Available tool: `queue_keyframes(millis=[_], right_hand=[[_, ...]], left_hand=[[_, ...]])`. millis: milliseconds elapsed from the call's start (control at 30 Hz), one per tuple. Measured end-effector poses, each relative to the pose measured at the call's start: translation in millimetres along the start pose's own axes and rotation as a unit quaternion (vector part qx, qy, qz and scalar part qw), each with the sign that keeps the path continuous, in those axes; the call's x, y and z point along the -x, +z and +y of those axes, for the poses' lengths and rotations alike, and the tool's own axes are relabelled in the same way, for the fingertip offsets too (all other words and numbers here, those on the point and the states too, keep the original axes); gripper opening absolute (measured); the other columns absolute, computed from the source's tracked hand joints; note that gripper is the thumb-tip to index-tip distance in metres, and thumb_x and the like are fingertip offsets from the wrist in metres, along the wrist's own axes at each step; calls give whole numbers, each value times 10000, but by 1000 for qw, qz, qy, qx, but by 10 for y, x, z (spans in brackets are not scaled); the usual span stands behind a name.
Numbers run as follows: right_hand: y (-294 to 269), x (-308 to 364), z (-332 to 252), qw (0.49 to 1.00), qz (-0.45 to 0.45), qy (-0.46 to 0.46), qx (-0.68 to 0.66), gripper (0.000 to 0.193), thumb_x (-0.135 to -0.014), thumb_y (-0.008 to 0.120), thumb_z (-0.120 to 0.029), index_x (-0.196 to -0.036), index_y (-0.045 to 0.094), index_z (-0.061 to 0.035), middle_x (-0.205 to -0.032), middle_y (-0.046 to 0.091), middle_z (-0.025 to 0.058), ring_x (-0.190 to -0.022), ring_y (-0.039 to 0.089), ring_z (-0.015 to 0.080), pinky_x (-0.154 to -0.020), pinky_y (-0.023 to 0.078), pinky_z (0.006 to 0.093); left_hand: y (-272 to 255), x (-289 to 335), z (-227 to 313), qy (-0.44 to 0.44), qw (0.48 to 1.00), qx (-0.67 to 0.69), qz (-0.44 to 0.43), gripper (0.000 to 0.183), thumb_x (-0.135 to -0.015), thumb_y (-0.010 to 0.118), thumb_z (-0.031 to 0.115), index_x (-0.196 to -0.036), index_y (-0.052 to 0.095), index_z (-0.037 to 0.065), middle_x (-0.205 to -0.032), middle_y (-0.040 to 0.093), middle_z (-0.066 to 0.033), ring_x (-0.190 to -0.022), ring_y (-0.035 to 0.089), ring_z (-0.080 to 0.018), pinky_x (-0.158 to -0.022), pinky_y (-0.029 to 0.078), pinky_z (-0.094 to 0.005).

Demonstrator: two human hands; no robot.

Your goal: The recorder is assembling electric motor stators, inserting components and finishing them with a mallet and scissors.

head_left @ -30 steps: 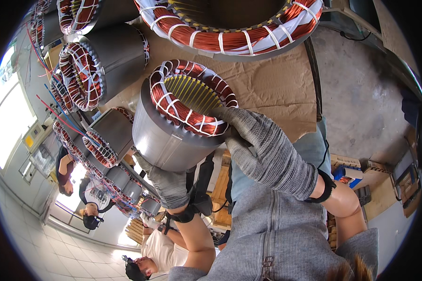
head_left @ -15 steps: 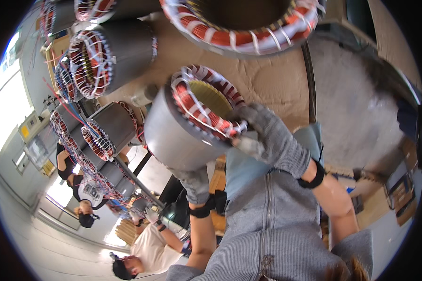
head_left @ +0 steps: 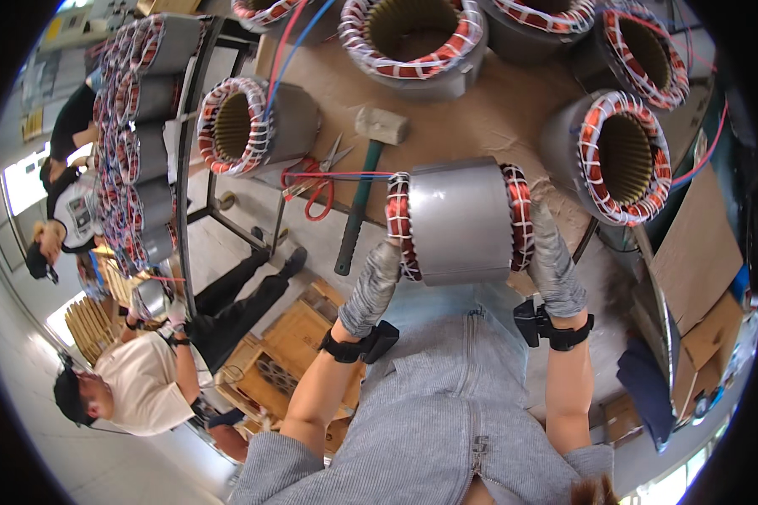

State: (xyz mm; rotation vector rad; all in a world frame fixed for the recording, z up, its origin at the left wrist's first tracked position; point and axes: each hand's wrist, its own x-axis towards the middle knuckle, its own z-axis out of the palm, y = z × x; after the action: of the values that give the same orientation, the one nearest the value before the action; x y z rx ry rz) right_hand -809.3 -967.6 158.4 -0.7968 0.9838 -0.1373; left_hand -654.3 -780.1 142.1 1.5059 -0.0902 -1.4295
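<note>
I hold a motor stator [head_left: 463, 220] on its side at the near edge of the table, a smooth grey steel cylinder with red windings laced in white at both ends. Gloved in grey, my left hand [head_left: 374, 290] is closed against its left winding end. My right hand [head_left: 556, 261], in a matching glove, grips the opposite end. Most fingertips are hidden behind the stator. Red and blue leads [head_left: 345, 175] run out from its left end. Just left of it lie a hammer [head_left: 369, 172] with a pale head and green handle, and red-handled scissors [head_left: 322, 181].
More stators surround the brown table top [head_left: 446, 118]: one stator [head_left: 290, 126] at left, another stator [head_left: 619, 160] at right, several along the back. A rack of stators [head_left: 147, 151] stands far left. Beside it, a co-worker in a cream shirt [head_left: 147, 383] handles a part.
The stator has turned from tilted, bore facing up, to lying sideways between my hands. My right hand has shifted to its right end. The view has swung, bringing the hammer and scissors into sight.
</note>
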Motion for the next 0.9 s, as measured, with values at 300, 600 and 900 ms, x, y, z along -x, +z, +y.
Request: queue_keyframes(millis=[300, 600, 900], right_hand=[[181, -143, -2, 977, 57, -191, 68, 434, -871, 469, -430, -1069, 555, -52, -861, 602, 11, -764, 552, 51, -652, 440, 186], [-31, 216, 622, 996, -8, -75, 41, 387, -826, 528, -431, -915, 536, -54, -809, 491, -10, -765, 443, 93, -669, 371, 241], [280, 331, 246, 980, -6, -45, -194, 392, -793, 605, -322, -1061, 485, -62, -884, 518, -14, -767, 480, 73, -689, 406, 232]], left_hand=[[169, -244, 619, -51, 996, 68, 30, 524, -891, 337, 509, -1071, 542, 62, -613, 537, 10, -522, 517, -122, -510, 428, -254], [-159, -293, 467, 49, 995, -75, -45, 514, -921, 293, 472, -1044, 544, 41, -770, 543, 4, -719, 482, -80, -681, 405, -245], [155, -394, 793, 30, 998, -37, 28, 573, -840, 332, 617, -880, 574, 100, -624, 492, 45, -537, 461, -62, -485, 383, -219]])
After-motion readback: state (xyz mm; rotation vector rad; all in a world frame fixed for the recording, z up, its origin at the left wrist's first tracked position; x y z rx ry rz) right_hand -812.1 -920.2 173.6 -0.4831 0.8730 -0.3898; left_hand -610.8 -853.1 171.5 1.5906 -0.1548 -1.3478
